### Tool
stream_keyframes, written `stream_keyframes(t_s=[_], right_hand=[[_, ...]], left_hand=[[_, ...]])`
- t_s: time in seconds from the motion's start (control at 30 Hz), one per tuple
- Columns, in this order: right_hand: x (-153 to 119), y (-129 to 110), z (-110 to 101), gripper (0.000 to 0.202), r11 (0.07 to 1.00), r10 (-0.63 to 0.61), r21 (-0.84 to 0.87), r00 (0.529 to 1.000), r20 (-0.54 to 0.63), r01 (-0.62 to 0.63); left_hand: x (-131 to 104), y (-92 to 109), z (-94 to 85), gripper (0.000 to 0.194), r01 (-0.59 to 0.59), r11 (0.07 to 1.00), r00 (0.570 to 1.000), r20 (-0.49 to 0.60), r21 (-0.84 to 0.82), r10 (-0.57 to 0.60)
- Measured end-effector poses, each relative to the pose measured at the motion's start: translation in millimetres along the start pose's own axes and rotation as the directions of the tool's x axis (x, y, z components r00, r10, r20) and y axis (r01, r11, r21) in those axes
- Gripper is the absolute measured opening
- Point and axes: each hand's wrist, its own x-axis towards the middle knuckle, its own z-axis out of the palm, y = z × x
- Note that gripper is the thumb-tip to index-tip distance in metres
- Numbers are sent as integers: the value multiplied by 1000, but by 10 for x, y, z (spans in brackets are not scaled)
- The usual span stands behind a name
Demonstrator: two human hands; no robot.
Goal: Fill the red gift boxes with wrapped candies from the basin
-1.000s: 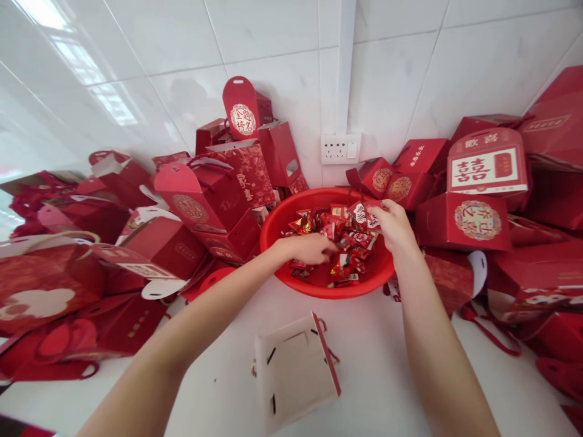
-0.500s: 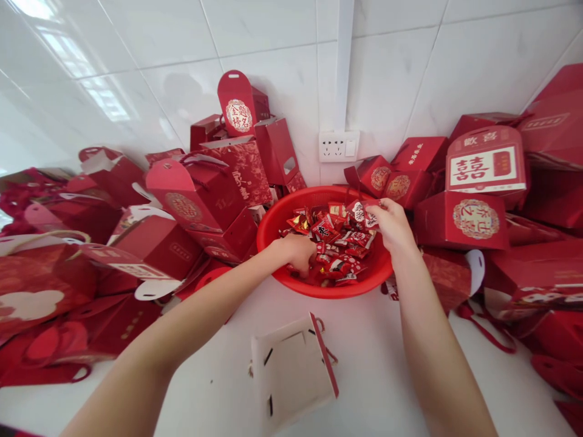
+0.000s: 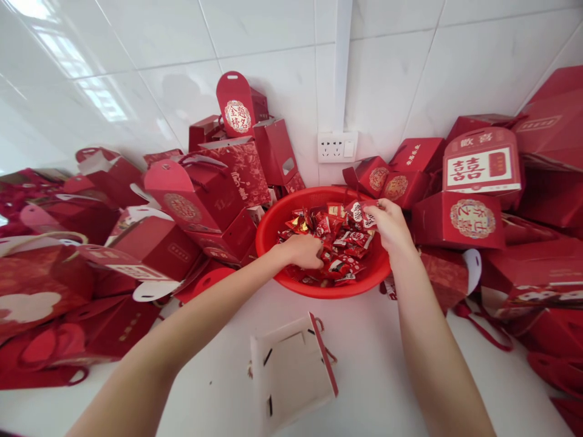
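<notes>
A red plastic basket [image 3: 324, 292] holds several red-wrapped sweets [image 3: 356, 238]. My left hand [image 3: 306, 250] reaches down into the basket, fingers bent together among the sweets. Its fingertips are hidden, so what they grip does not show. At the basket's right side, my right hand [image 3: 392, 224] pinches a red candy packet [image 3: 363, 213] with white lettering between thumb and fingers. Closer to me on the white table stands an open gift box [image 3: 298, 370], its pale inside facing up, with cord handles at its sides.
Red gift boxes [image 3: 157, 246] are heaped on the left, some with handles and rounded flaps. More red boxes [image 3: 476, 221] are piled on the right, close to my right forearm. Behind the basket, a socket plate [image 3: 337, 147] is fixed to the white tiled wall.
My left hand has shifted slightly to the right among the sweets. My right hand keeps its pinch on the packet with hardly any movement. The gift box stays where it was.
</notes>
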Motion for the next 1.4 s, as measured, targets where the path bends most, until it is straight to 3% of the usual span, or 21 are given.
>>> stream_keyframes(t_s=[0.1,0.23,0.3,0.37,0.5,0.63,0.73,0.83,1.0,1.27,1.4], right_hand=[[9,16,-5,19,1000,-14,-6,1000,5,14],[16,33,-6,20,1000,-24,-15,1000,10,25],[20,41,-6,20,1000,-24,-17,1000,9,24],[23,45,-7,20,1000,-24,-17,1000,4,24],[17,36,-6,17,1000,-22,-14,1000,-6,22],[2,15,-3,17,1000,-20,-9,1000,1,20],[-5,5,-2,17,1000,-22,-4,1000,6,22],[-10,-2,-1,15,1000,-21,4,1000,12,21],[-11,-6,1,14,1000,-19,18,1000,15,18],[-32,-28,7,11,998,-7,56,1000,26,5],[-49,-46,10,9,998,3,59,998,60,-6]], left_hand=[[46,-51,35,32,-93,981,987,-142,-172,69],[105,-117,96,45,-319,910,930,-271,-264,247],[121,-131,127,47,-413,873,901,-253,-258,352],[132,-129,156,53,-433,871,899,-180,-233,399],[150,-100,193,69,-404,897,914,-54,-180,401],[157,-77,194,58,-408,900,913,-55,-155,405],[153,-78,174,33,-393,905,916,-151,-162,371],[155,-91,147,22,-366,885,914,-290,-288,284],[178,-122,117,36,-308,819,864,-502,-484,29],[227,-163,96,34,-304,653,804,-555,-694,-215],[284,-210,95,25,-317,614,807,-545,-723,-226]])
